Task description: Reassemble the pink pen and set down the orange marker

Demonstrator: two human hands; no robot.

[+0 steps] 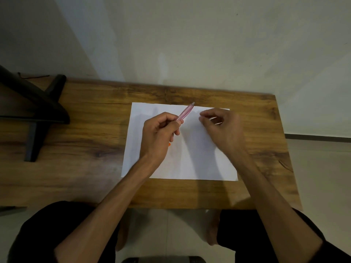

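A white sheet of paper (190, 164) lies on a wooden table (91, 133). My left hand (159, 135) hovers over the sheet and grips a pink translucent pen (185, 112) by its lower end, with the other end pointing up and to the right. A small orange bit (169, 144) peeks out from under this hand. My right hand (222, 128) is just right of the pen and apart from it. It is blurred, its fingers curled and thumb close to the forefinger. I cannot tell whether it pinches anything.
A black monitor stand with splayed feet (36, 118) takes up the table's left end. A pale wall (190, 44) rises right behind the table. My knees in dark trousers (247, 234) are at the near edge, with bare feet on the light floor below.
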